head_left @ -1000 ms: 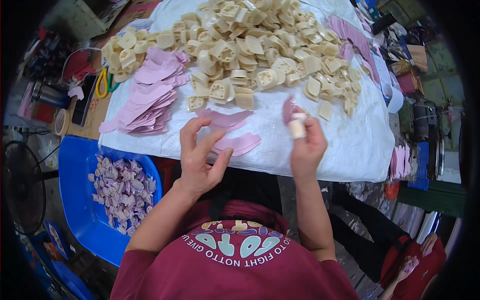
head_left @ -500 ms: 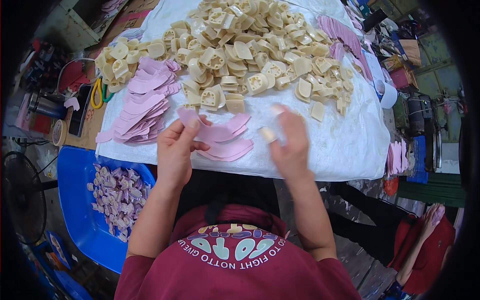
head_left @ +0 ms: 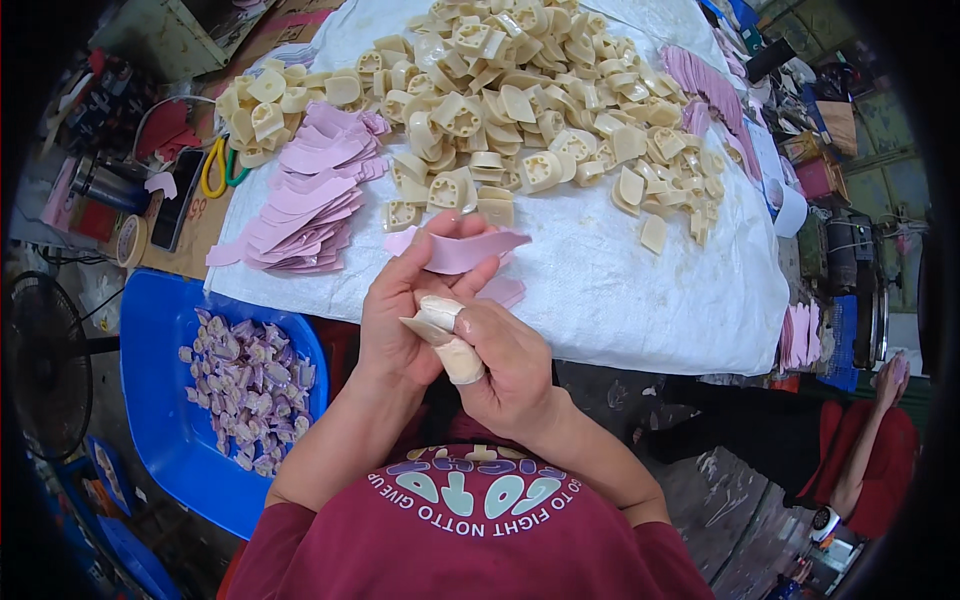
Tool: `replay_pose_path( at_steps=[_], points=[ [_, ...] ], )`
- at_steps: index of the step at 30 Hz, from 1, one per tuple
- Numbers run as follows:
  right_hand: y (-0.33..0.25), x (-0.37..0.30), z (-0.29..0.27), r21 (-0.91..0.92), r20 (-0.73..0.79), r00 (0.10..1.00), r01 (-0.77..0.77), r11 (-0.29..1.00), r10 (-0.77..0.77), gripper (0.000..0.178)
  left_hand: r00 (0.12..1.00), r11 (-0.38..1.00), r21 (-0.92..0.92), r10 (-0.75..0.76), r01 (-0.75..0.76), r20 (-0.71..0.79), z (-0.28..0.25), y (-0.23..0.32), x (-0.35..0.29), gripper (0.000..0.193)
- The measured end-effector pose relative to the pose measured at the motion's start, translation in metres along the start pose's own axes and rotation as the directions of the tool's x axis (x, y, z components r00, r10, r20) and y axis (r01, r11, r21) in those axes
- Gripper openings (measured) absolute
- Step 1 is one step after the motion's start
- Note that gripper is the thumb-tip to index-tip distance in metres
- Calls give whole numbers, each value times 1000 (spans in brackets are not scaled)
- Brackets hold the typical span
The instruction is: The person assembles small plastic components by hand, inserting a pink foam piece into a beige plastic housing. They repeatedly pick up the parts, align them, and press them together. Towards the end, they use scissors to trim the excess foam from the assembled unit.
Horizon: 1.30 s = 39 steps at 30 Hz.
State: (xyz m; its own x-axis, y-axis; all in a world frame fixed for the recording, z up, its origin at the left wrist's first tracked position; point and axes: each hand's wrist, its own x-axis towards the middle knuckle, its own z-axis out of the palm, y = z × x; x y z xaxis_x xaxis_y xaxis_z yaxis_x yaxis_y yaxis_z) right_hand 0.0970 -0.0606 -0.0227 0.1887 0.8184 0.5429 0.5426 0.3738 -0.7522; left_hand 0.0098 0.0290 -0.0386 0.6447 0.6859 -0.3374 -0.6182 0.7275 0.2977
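My left hand (head_left: 398, 325) is turned palm up near the table's front edge, its fingers curled around a curved pink strip (head_left: 465, 252). Close against it, my right hand (head_left: 510, 375) is closed, with cream wraps over the thumb and a fingertip. Between those wrapped tips a small beige piece (head_left: 416, 328) shows a flat, pointed edge; the rest of it is hidden. Another pink strip (head_left: 503, 291) lies partly covered behind my hands. A layered stack of pink strips (head_left: 305, 205) rests to the left. Beyond my hands is a large heap of beige molded heel-shaped pieces (head_left: 515, 105).
White sheeting (head_left: 640, 310) covers the table. Below its left edge stands a blue tub (head_left: 165, 400) holding purple-and-cream pieces (head_left: 245, 390). Yellow-handled scissors (head_left: 213, 168), a phone (head_left: 174, 205) and a tape roll (head_left: 131, 241) lie at left. Another person (head_left: 850, 460) is at right.
My right hand has come from the right across to my left hand, with a beige piece now visible between its tips. My left hand has turned palm up with a pink strip.
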Motion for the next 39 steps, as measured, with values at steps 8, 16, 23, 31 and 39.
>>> replay_pose_path(
  at_steps=[8, 16, 23, 31, 39],
  points=[
    [-16, -3, -26, 102, 10, 913, -406, 908, 407, 23, 993, 969, 218, 117, -114, -1, -2, -1, -5, 39],
    [6, 2, -29, -60, -189, 980, 55, 997, -65, 29, 990, 955, 280, 72, -103, 117, 15, -5, -29, 38],
    [4, 3, -35, -62, -175, 981, 69, 996, -79, 28, 991, 947, 312, 36, -76, 130, 18, -3, -31, 39],
    [5, 13, -41, -298, -98, 983, 122, 947, -157, 28, 987, 898, 417, 92, -138, 129, 26, 1, -34, 35],
    [1, 19, -49, -531, 36, 997, 72, 844, -63, 23, 992, 774, 620, 98, -127, 81, 7, 10, -30, 23]
  ],
)
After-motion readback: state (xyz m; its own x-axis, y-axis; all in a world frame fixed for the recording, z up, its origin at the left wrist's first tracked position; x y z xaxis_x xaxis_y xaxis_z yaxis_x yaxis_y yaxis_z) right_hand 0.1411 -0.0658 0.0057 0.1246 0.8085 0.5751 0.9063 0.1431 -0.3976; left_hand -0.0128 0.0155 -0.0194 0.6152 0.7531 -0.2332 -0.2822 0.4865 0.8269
